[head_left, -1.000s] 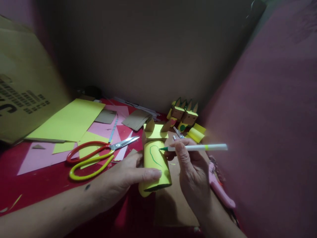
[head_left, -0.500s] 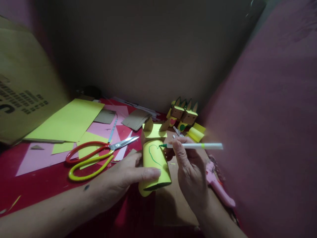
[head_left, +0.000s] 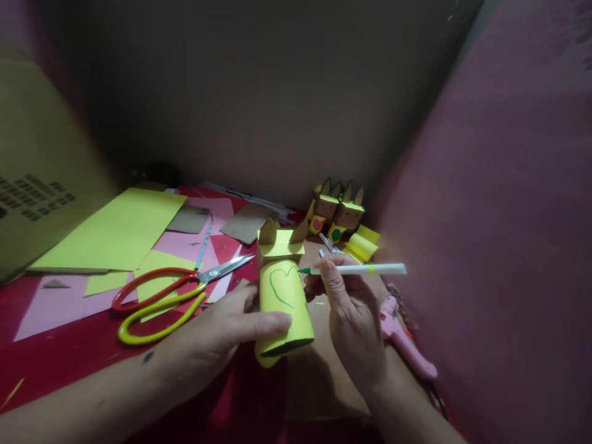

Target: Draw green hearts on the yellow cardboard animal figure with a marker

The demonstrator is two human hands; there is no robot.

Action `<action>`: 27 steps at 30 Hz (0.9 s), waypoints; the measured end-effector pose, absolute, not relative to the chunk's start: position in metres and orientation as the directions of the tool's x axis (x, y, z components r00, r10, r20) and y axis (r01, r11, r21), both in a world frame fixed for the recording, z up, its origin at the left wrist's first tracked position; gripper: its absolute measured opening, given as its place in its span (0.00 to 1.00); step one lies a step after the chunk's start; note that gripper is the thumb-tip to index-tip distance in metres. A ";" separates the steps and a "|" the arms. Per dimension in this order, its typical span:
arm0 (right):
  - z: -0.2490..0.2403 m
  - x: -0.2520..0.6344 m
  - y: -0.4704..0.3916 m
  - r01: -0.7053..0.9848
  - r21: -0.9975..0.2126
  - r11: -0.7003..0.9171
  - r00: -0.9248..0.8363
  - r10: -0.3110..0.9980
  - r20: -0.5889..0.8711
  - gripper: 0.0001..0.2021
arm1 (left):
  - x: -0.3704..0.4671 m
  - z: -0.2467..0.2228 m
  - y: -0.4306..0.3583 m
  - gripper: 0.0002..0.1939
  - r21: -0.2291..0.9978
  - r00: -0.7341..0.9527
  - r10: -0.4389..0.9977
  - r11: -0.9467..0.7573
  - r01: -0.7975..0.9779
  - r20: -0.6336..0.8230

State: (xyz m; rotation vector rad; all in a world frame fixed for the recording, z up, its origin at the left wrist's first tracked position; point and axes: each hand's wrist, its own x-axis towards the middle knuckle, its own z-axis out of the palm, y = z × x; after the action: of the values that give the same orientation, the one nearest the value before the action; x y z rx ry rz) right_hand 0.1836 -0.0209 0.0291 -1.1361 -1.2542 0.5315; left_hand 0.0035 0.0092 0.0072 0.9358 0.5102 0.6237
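Yellow paper tube [head_left: 287, 302] gripped in left hand [head_left: 250, 324], white green-tipped marker [head_left: 365, 269] pinched in right hand [head_left: 351, 308].

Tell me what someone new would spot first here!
Probably the bright yellow tube in the middle, held by the left hand, while the right hand holds a green-tipped pen at its unfinished heart. Next, the big red-and-yellow scissors lying to the left, and two small eared figures standing behind, towards the right.
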 end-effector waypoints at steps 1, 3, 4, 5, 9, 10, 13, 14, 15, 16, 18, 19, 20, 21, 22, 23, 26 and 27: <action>0.029 0.184 -0.022 0.237 -0.885 0.401 0.290 0.840 0.458 0.15 | 0.004 0.007 0.009 0.29 0.860 0.712 0.688 0.441 -0.257 -0.140; 0.029 0.183 -0.023 0.215 -0.892 0.398 0.283 0.849 0.447 0.16 | 0.004 0.006 0.010 0.27 0.860 0.707 0.691 0.443 -0.252 -0.149; 0.029 0.183 -0.024 0.212 -0.894 0.395 0.281 0.852 0.442 0.16 | 0.004 0.006 0.010 0.25 0.861 0.704 0.694 0.441 -0.253 -0.148; 0.029 0.183 -0.025 0.213 -0.896 0.390 0.283 0.853 0.438 0.15 | 0.004 0.006 0.011 0.25 0.862 0.703 0.697 0.437 -0.256 -0.145; 0.030 0.184 -0.030 0.220 -0.899 0.378 0.286 0.856 0.430 0.17 | 0.004 0.009 0.010 0.26 0.865 0.701 0.698 0.433 -0.253 -0.144; 0.030 0.184 -0.031 0.221 -0.897 0.382 0.281 0.856 0.434 0.17 | 0.004 0.009 0.010 0.28 0.863 0.698 0.699 0.439 -0.250 -0.153; 0.030 0.184 -0.035 0.230 -0.888 0.398 0.262 0.854 0.450 0.17 | 0.004 0.011 0.011 0.26 0.863 0.707 0.693 0.436 -0.253 -0.143; 0.031 0.184 -0.036 0.232 -0.886 0.401 0.260 0.852 0.454 0.17 | 0.004 0.011 0.011 0.26 0.857 0.725 0.677 0.442 -0.264 -0.126; 0.031 0.184 -0.036 0.232 -0.885 0.404 0.257 0.852 0.456 0.17 | 0.003 0.011 0.012 0.25 0.852 0.740 0.663 0.449 -0.269 -0.115; 0.032 0.184 -0.037 0.229 -0.883 0.409 0.255 0.851 0.460 0.18 | 0.003 0.011 0.012 0.25 0.850 0.750 0.653 0.451 -0.273 -0.106; 0.035 0.183 -0.040 0.216 -0.885 0.413 0.246 0.854 0.459 0.18 | 0.003 0.011 0.012 0.24 0.853 0.752 0.652 0.445 -0.273 -0.099; 0.036 0.182 -0.042 0.208 -0.886 0.415 0.237 0.857 0.457 0.18 | 0.003 0.011 0.012 0.24 0.859 0.749 0.655 0.437 -0.268 -0.100; 0.037 0.182 -0.043 0.198 -0.885 0.421 0.223 0.860 0.459 0.17 | 0.003 0.011 0.012 0.23 0.864 0.741 0.663 0.430 -0.261 -0.106; 0.038 0.181 -0.045 0.188 -0.885 0.427 0.212 0.862 0.461 0.17 | 0.002 0.012 0.012 0.22 0.868 0.742 0.663 0.422 -0.262 -0.099; 0.039 0.181 -0.047 0.181 -0.884 0.431 0.201 0.864 0.462 0.17 | 0.002 0.012 0.012 0.22 0.866 0.749 0.657 0.424 -0.264 -0.093; 0.040 0.180 -0.048 0.178 -0.883 0.434 0.194 0.865 0.464 0.17 | 0.002 0.013 0.011 0.22 0.864 0.752 0.651 0.433 -0.257 -0.103; 0.041 0.179 -0.052 0.173 -0.884 0.434 0.187 0.867 0.462 0.17 | 0.003 0.014 0.011 0.20 0.866 0.739 0.665 0.431 -0.255 -0.113; 0.041 0.179 -0.053 0.155 -0.890 0.430 0.178 0.874 0.453 0.16 | 0.003 0.013 0.011 0.20 0.867 0.735 0.669 0.426 -0.257 -0.111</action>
State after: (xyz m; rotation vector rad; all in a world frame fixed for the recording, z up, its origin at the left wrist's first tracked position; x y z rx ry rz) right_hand 0.1785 -0.0525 0.0410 -1.0318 -1.3143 0.6634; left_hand 0.0033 0.0105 0.0134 0.9686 0.4846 0.6070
